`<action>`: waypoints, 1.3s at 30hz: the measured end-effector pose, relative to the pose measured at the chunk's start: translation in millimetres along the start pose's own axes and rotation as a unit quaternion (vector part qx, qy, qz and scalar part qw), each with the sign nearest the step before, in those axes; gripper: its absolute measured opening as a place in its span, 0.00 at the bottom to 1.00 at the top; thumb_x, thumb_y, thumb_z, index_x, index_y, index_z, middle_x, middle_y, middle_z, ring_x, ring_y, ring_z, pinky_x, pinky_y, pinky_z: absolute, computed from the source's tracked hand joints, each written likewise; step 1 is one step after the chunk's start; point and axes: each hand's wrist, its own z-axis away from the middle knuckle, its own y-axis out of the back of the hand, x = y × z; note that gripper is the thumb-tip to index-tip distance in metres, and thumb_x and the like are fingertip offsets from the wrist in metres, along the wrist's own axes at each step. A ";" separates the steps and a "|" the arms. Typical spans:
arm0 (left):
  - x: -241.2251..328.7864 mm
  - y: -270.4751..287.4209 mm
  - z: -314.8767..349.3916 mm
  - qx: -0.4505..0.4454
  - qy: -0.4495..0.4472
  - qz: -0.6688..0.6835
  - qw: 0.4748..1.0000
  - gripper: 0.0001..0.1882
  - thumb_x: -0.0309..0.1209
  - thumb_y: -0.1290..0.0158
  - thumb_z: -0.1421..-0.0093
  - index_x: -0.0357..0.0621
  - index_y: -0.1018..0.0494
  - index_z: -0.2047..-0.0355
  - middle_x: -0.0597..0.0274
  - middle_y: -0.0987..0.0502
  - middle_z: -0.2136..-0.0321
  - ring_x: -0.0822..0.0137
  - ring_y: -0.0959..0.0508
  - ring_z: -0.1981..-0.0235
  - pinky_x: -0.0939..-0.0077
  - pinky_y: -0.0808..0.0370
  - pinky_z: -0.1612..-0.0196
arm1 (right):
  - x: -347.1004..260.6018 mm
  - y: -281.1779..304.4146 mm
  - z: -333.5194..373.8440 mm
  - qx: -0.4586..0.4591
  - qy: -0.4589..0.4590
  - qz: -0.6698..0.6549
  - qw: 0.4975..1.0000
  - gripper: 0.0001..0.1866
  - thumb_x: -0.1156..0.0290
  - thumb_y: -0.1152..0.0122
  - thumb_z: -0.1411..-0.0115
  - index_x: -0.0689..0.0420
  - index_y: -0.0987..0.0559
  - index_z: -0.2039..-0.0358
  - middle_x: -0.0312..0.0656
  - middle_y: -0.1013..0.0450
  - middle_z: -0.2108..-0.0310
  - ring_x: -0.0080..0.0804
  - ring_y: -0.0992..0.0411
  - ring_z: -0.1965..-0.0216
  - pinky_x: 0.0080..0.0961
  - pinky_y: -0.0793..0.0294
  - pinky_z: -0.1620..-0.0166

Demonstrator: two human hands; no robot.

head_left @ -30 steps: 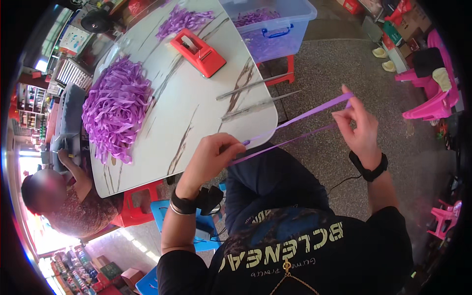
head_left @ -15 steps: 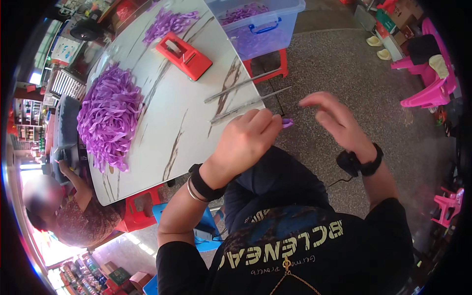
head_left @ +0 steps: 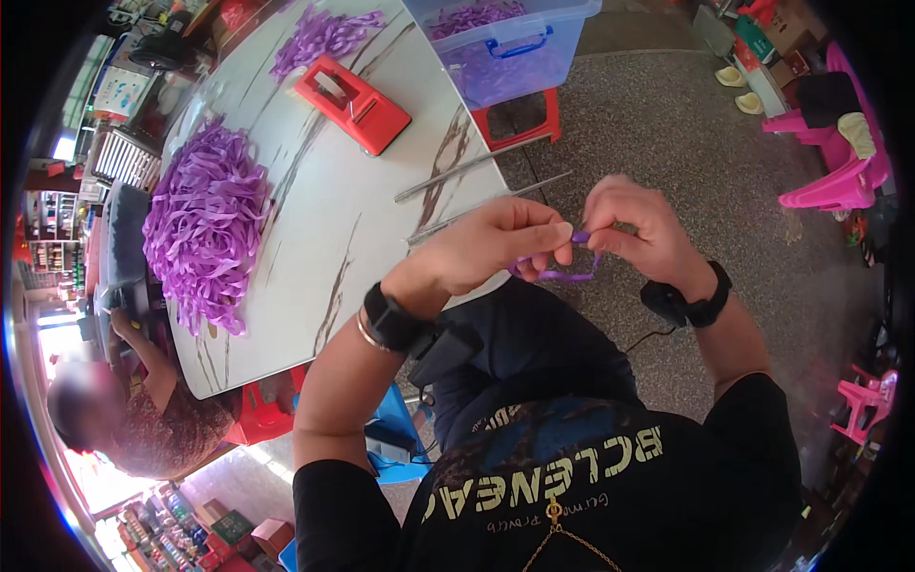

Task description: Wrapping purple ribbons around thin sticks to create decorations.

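In front of me, just off the table's edge, a thin purple ribbon (head_left: 569, 277) hangs in a small loop between my two hands. My left hand (head_left: 515, 238) pinches it between thumb and fingers. My right hand (head_left: 637, 224) meets it fingertip to fingertip, also closed on the ribbon. Two slim metal rods (head_left: 474, 168) jut from the table edge beside my left hand. On the left of the marble-patterned table (head_left: 324, 238) lies a large heap of purple ribbons (head_left: 208, 229), with a smaller ribbon pile (head_left: 322, 43) at the far end.
A red tape dispenser (head_left: 355, 107) stands on the table. Beyond the edge, a clear plastic bin (head_left: 510, 71) with purple ribbons rests on a red stool (head_left: 524, 119). Another person (head_left: 157, 419) sits at the left. Pink chairs (head_left: 834, 181) are at the right.
My right hand has moved left, from open and apart to pinching the ribbon beside my left hand. More of the ribbon now shows, as a loop between them.
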 end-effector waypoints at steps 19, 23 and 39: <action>-16.4 71.3 -35.2 0.390 -0.246 -0.200 0.865 0.08 0.29 0.47 0.45 0.36 0.25 0.68 0.67 0.27 0.81 0.78 0.30 0.79 0.82 0.33 0.74 | 92.1 -45.6 -20.5 0.200 -0.214 -0.199 0.935 0.10 0.67 0.48 0.41 0.60 0.22 0.67 0.33 0.26 0.74 0.15 0.34 0.76 0.13 0.37 0.72; -18.5 69.8 -41.1 0.396 -0.233 -0.244 0.854 0.09 0.33 0.46 0.47 0.41 0.23 0.69 0.65 0.25 0.80 0.76 0.28 0.78 0.79 0.32 0.73 | 92.7 -66.4 -16.2 0.194 -0.203 -0.231 0.932 0.08 0.70 0.47 0.42 0.60 0.22 0.67 0.32 0.26 0.74 0.15 0.34 0.74 0.13 0.36 0.70; -4.7 60.1 -51.0 0.446 -0.074 -0.502 0.737 0.14 0.48 0.42 0.57 0.55 0.20 0.75 0.68 0.25 0.78 0.64 0.25 0.71 0.65 0.39 0.67 | 52.9 -94.0 -5.6 0.250 -0.197 -0.162 0.934 0.06 0.73 0.46 0.44 0.63 0.24 0.70 0.40 0.25 0.76 0.22 0.29 0.76 0.21 0.32 0.72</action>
